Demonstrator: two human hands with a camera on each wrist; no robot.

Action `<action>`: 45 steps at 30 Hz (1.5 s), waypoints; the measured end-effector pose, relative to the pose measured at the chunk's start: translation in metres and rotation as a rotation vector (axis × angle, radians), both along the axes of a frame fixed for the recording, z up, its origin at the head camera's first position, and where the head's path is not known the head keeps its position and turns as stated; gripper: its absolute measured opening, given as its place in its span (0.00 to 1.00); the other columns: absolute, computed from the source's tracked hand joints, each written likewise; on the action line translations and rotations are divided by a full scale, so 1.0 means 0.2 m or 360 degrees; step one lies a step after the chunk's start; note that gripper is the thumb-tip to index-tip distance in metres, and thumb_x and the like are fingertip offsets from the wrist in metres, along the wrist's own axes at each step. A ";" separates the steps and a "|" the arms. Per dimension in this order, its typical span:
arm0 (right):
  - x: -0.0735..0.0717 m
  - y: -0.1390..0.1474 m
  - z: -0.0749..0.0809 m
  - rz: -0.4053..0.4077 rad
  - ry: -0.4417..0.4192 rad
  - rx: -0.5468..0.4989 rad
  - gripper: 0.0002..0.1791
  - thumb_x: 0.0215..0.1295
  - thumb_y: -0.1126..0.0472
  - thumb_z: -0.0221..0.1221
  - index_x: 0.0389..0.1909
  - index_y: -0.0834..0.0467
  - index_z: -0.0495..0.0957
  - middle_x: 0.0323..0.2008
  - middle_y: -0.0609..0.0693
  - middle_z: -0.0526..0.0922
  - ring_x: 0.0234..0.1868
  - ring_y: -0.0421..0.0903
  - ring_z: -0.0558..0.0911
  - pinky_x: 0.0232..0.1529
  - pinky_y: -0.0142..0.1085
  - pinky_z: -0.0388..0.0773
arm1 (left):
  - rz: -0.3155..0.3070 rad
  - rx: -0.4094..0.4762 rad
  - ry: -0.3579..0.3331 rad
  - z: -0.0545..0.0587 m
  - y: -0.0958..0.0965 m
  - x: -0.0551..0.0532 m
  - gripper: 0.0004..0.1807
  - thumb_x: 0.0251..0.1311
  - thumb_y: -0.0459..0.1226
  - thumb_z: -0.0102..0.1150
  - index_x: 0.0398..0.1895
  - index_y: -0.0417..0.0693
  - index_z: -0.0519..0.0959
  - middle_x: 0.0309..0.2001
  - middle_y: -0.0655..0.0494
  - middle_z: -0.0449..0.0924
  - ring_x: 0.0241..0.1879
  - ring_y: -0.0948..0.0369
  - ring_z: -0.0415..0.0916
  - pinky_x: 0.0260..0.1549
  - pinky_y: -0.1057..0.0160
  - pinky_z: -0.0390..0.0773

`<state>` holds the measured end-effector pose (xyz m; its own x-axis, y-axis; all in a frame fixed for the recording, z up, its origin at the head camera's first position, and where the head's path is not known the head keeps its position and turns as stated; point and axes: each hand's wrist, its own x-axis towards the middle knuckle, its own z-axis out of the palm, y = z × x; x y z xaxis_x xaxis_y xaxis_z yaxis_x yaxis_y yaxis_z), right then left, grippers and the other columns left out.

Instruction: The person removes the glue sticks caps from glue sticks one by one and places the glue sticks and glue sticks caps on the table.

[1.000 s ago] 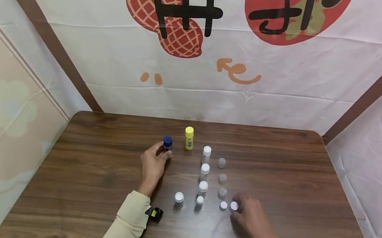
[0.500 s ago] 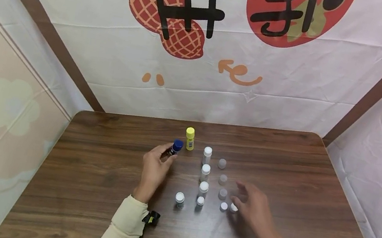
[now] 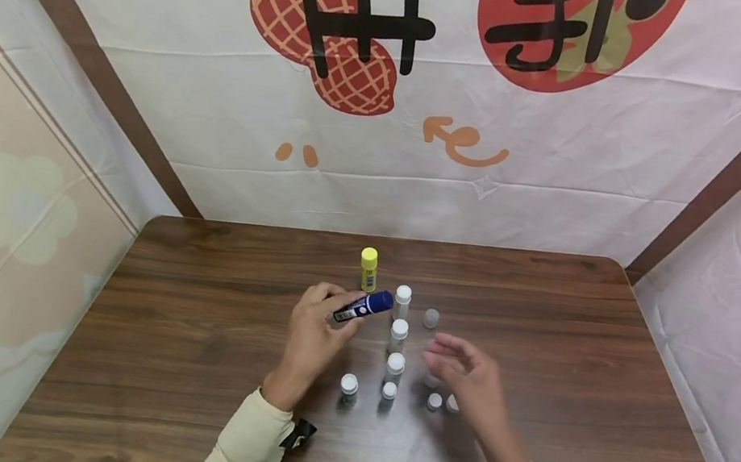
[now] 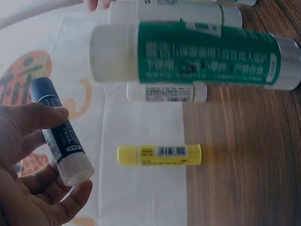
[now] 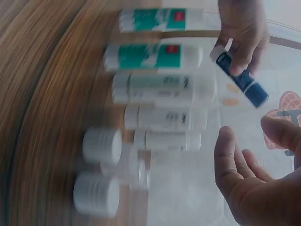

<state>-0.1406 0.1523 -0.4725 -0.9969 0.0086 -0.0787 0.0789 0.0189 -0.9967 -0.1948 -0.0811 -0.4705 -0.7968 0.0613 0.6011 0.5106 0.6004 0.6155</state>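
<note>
My left hand (image 3: pixel 311 340) grips a dark blue glue stick (image 3: pixel 364 306) between thumb and fingers, tilted with its blue cap toward the right. In the left wrist view, the white bottom end of the blue glue stick (image 4: pixel 61 129) points down. My right hand (image 3: pixel 467 378) hovers over the small caps, its fingers relaxed and apart from the blue stick. A yellow glue stick (image 3: pixel 368 270) stands upright behind the left hand. Several white-topped glue sticks (image 3: pixel 399 334) form a column between the hands, and another, green-labelled glue stick (image 3: pixel 349 388) stands left of the column's near end.
Two white caps (image 5: pixel 96 195) lie near the right hand. A translucent cap (image 3: pixel 431 319) lies farther back; others are partly hidden by the hand. The brown wooden table (image 3: pixel 186 364) ends at a printed fabric wall (image 3: pixel 555 180).
My left hand has lifted the blue glue stick, tilted it and brought it rightward. My right hand has left the white cap and moved up and left toward the stick.
</note>
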 end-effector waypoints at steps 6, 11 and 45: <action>-0.03 -0.04 0.02 -0.0030 -0.0155 -0.0347 0.22 0.61 0.72 0.59 0.57 0.72 0.71 0.49 0.67 0.80 0.49 0.57 0.82 0.48 0.45 0.79 | -0.0040 -0.0090 0.0091 0.03 0.05 0.03 0.19 0.37 0.27 0.76 0.37 0.47 0.88 0.33 0.54 0.77 0.33 0.56 0.69 0.29 0.61 0.70; -0.05 -0.06 0.02 -0.0041 -0.0238 -0.0718 0.26 0.63 0.73 0.57 0.60 0.77 0.63 0.46 0.62 0.82 0.45 0.50 0.84 0.50 0.44 0.78 | -0.0095 -0.0149 0.0168 0.05 0.10 0.07 0.20 0.35 0.28 0.78 0.37 0.47 0.87 0.32 0.55 0.76 0.33 0.56 0.69 0.29 0.61 0.70; -0.04 -0.09 0.03 -0.0117 -0.0192 -0.1021 0.15 0.64 0.77 0.51 0.35 0.56 0.83 0.36 0.52 0.82 0.34 0.43 0.83 0.38 0.32 0.81 | -0.0098 -0.0557 0.0272 0.12 0.24 0.19 0.18 0.38 0.31 0.77 0.39 0.45 0.87 0.32 0.54 0.73 0.32 0.56 0.68 0.32 0.58 0.70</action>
